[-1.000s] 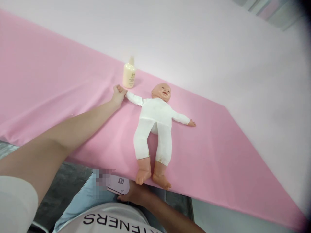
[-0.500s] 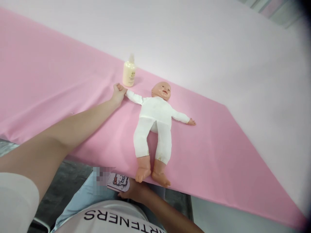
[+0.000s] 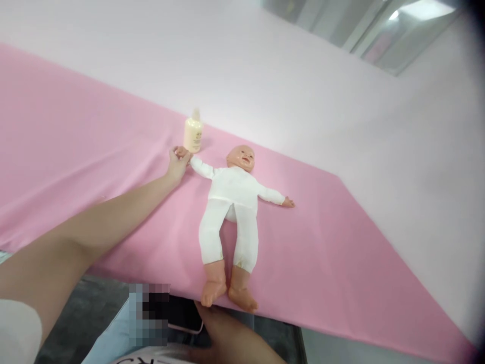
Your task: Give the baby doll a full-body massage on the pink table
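1. A baby doll with a white cloth body and shiny tan plastic head, hands and feet (image 3: 233,192) lies on its back on a counter covered in smooth pink cloth (image 3: 303,253). Its arms stretch out to both sides, its legs are slightly apart, and its feet lie at the near edge.
2. The person's left hand (image 3: 179,166) reaches in from the left, its fingers closed around the doll's hand on that side, beside the end of the white sleeve. The doll's other hand lies free on the pink cloth.
3. A cream-yellow bottle with a pale, narrow top (image 3: 193,136) stands upright just beyond the left hand, near the far edge of the counter. Whether it touches the doll's hand, I cannot tell. Its small printed label is too blurred to read.
4. The person's right hand (image 3: 215,323) is low, below the counter's near edge, fingers gripping a dark-screened phone with a pink rim (image 3: 185,313). A pixelated patch hides part of that area.
5. Beside the phone are light blue trousers (image 3: 109,326); a white short sleeve (image 3: 18,323) shows at lower left.
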Demonstrator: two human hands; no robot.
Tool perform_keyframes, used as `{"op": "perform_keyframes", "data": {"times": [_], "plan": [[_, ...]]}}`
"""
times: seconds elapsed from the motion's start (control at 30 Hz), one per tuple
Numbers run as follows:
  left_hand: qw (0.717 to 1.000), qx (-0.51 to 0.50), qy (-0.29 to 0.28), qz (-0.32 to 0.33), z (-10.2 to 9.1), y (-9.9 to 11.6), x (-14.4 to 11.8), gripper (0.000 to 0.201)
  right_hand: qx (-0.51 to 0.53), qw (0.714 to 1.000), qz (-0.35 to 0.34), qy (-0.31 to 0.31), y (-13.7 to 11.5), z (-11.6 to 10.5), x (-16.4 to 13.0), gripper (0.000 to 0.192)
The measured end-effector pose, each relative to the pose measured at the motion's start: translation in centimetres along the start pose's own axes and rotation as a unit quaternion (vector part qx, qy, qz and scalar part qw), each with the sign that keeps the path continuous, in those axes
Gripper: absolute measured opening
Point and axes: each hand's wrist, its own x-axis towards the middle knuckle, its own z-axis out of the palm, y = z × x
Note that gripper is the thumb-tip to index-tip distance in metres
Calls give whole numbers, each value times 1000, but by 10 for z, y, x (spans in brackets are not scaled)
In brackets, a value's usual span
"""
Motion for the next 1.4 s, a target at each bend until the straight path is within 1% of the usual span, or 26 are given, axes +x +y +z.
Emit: {"op": "perform_keyframes", "data": {"times": [0.03, 0.07, 0.1, 0.13, 0.17, 0.2, 0.23, 0.27, 0.3, 0.33, 0.37, 0.4, 0.47, 0.57, 0.67, 0.7, 0.73, 0.83, 0.93, 1.0, 1.03, 1.1, 1.17, 1.23, 1.3, 1.4], "plan": [[1000, -6, -5, 3, 2, 1, -3, 50, 22, 998, -14, -48, -6, -17, -12, 72], [1000, -10, -13, 3, 4, 3, -6, 46, 56, 992, -46, -102, -13, -34, -23, 51], [1000, -11, -24, 0, 6, 4, -8, 43, 99, 978, -83, -161, -20, -49, -33, 36], [999, -10, -39, -4, 7, 5, -11, 43, 147, 972, -98, -157, -26, -62, -41, 31], [998, -7, -54, -7, 7, 5, -13, 45, 185, 975, -84, -90, -31, -71, -47, 29], [997, -1, -70, -9, 8, 5, -15, 49, 189, 980, -60, 25, -33, -76, -49, 27], [996, 8, -84, -9, 8, 5, -17, 55, 156, 978, -29, 139, -33, -77, -49, 30], [995, 20, -93, -7, 7, 4, -18, 62, 102, 966, 3, 237, -29, -73, -46, 46], [994, 34, -101, -5, 7, 3, -18, 68, 44, 952, 20, 302, -23, -68, -42, 71], [993, 47, -104, -1, 6, 2, -18, 73, -1, 943, 33, 331, -16, -60, -38, 92], [993, 59, -107, 4, 6, 0, -18, 76, -30, 937, 38, 345, -8, -53, -33, 103], [992, 69, -108, 10, 5, 0, -18, 76, -44, 934, 43, 352, -1, -47, -30, 104], [989, 87, -116, 31, 7, 0, -19, 74, -48, 926, 37, 373, 8, -40, -27, 91], [979, 99, -156, 87, 16, 9, -28, 64, -51, 920, -19, 387, 2, -49, -34, 64], [956, 105, -223, 160, 33, 23, -52, 60, -86, 916, -77, 383, -19, -78, -44, 43], [945, 121, -250, 176, 39, 28, -62, 60, -103, 917, -85, 377, -27, -90, -45, 40], [932, 146, -274, 187, 43, 32, -72, 58, -118, 916, -72, 377, -34, -104, -44, 37], [876, 240, -351, 228, 51, 40, -96, 44, -157, 913, -106, 361, -48, -145, -27, 35], [827, 281, -396, 283, 51, 40, -104, 34, -178, 908, -147, 351, -41, -174, 9, 30], [814, 290, -401, 304, 50, 38, -102, 33, -163, 905, -153, 363, -26, -183, 34, 26], [812, 293, -401, 308, 50, 37, -101, 33, -150, 897, -161, 382, -17, -184, 43, 26], [811, 296, -401, 306, 48, 35, -98, 33, -133, 885, -183, 408, 1, -181, 55, 26], [816, 292, -401, 296, 48, 33, -98, 34, -132, 874, -213, 416, 12, -176, 55, 26], [830, 286, -392, 276, 47, 33, -98, 35, -126, 860, -249, 426, 17, -170, 49, 38], [858, 275, -360, 241, 47, 33, -98, 37, -110, 843, -288, 440, 18, -167, 40, 54], [908, 238, -291, 187, 46, 31, -94, 40, -122, 814, -333, 460, 17, -162, 30, 63]]}}
